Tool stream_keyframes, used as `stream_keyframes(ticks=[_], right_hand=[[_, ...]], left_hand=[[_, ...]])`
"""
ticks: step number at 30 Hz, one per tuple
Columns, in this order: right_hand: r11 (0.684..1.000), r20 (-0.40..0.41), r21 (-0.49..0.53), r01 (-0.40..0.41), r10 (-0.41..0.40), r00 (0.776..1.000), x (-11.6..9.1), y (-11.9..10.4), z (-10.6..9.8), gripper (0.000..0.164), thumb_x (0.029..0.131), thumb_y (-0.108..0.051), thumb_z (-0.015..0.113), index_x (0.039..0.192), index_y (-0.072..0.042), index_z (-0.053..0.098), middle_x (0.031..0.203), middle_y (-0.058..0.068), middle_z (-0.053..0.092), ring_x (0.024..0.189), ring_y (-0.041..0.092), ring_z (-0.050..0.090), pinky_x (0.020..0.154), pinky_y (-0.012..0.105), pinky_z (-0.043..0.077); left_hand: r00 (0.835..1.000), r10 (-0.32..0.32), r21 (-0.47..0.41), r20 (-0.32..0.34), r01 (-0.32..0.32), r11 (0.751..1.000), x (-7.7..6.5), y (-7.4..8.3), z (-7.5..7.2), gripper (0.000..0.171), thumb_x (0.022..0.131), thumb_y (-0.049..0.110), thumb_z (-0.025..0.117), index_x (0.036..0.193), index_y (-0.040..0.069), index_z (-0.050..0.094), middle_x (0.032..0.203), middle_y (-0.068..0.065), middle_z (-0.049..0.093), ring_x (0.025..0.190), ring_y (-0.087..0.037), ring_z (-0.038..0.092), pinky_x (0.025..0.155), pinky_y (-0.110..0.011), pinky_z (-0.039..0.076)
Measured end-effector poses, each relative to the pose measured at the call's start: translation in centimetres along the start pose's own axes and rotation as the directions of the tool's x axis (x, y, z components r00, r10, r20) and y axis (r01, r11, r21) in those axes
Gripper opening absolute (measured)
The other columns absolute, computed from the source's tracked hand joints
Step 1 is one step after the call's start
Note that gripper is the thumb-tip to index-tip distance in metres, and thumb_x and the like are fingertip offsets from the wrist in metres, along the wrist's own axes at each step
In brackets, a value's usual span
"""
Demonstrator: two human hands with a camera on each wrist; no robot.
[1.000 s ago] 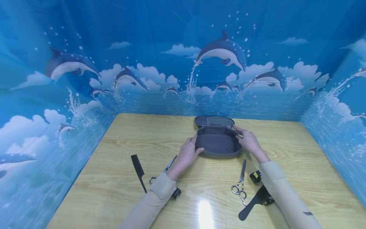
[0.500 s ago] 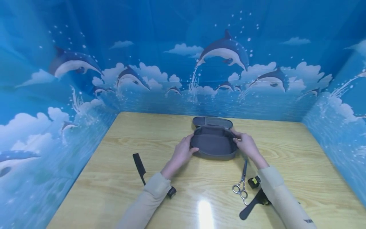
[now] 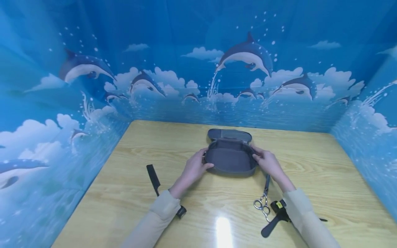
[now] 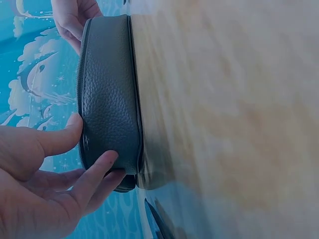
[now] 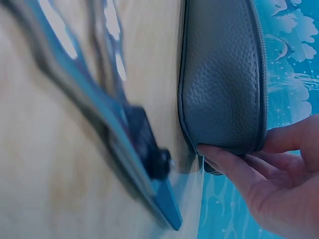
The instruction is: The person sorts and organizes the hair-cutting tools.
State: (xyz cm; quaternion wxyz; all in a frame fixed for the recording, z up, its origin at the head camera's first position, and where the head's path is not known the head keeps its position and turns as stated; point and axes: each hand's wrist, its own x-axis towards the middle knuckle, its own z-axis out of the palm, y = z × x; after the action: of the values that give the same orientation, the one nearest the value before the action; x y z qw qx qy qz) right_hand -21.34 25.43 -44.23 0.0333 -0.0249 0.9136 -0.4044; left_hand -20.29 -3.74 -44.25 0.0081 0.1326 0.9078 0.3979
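A dark grey zip case (image 3: 231, 160) lies on the table with its lid (image 3: 229, 134) folded back toward the wall. My left hand (image 3: 193, 168) grips its left end, thumb at the zip edge and fingertips against the pebbled side wall (image 4: 107, 94). At the opposite end my right hand (image 3: 270, 163) holds the case between thumb and fingers. Nothing shows inside it. Just in front of the right hand lies a pair of hair scissors (image 3: 263, 202), large and blurred in the right wrist view.
A black tail comb (image 3: 153, 177) is at left, its tail running under the left sleeve. A black object (image 3: 181, 212) pokes out beside that sleeve. Near the right forearm sit a black item with a yellow label (image 3: 277, 206) and a black handle (image 3: 271, 225). Dolphin-print cloth surrounds the table.
Both hands have shifted the case a little left and toward me. The left forearm now covers the second scissors seen earlier at left. The head view has turned slightly left.
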Motion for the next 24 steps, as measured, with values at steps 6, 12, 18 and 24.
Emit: stream_keyframes(ticks=[6, 12, 18, 24], right_hand=[[0.994, 0.066, 0.1, -0.036, 0.03, 0.997, -1.2, -0.7, 0.5, 0.051, 0.107, -0.008, 0.045, 0.154, 0.007, 0.031, 0.152, 0.033, 0.039, 0.138, 0.047, 0.043, 0.112, 0.054, 0.04], [0.998, 0.07, 0.064, -0.013, 0.009, 0.997, -1.9, -1.1, 0.9, 0.053, 0.106, -0.005, 0.044, 0.155, 0.006, 0.028, 0.153, 0.033, 0.035, 0.139, 0.047, 0.041, 0.112, 0.054, 0.041], [0.998, 0.056, 0.056, -0.018, 0.015, 0.998, -2.4, -1.1, 1.3, 0.053, 0.106, -0.006, 0.044, 0.156, 0.003, 0.029, 0.154, 0.03, 0.036, 0.141, 0.046, 0.038, 0.114, 0.055, 0.036], [0.997, 0.076, 0.072, -0.018, 0.012, 0.997, -3.0, -0.9, 1.4, 0.053, 0.106, -0.008, 0.043, 0.156, 0.003, 0.028, 0.156, 0.028, 0.033, 0.143, 0.045, 0.035, 0.116, 0.056, 0.033]], left_hand=[[1.0, 0.016, -0.014, -0.017, -0.016, 1.0, -0.7, -0.3, -0.3, 0.066, 0.089, 0.017, 0.078, 0.145, -0.002, 0.048, 0.134, -0.022, 0.062, 0.115, -0.035, 0.066, 0.103, -0.05, 0.05], [1.0, 0.009, -0.012, -0.018, -0.009, 1.0, -1.2, -0.6, -0.4, 0.066, 0.088, 0.017, 0.079, 0.144, -0.002, 0.049, 0.132, -0.023, 0.062, 0.113, -0.035, 0.066, 0.099, -0.048, 0.053], [1.0, -0.002, -0.032, -0.014, 0.002, 0.999, -1.7, -0.6, -0.5, 0.066, 0.087, 0.017, 0.08, 0.144, 0.0, 0.05, 0.135, -0.021, 0.061, 0.115, -0.034, 0.066, 0.1, -0.046, 0.053], [1.0, 0.004, -0.015, 0.004, -0.004, 1.0, -2.4, -0.7, -0.8, 0.065, 0.086, 0.018, 0.081, 0.141, -0.001, 0.052, 0.133, -0.02, 0.063, 0.114, -0.033, 0.066, 0.099, -0.047, 0.053]])
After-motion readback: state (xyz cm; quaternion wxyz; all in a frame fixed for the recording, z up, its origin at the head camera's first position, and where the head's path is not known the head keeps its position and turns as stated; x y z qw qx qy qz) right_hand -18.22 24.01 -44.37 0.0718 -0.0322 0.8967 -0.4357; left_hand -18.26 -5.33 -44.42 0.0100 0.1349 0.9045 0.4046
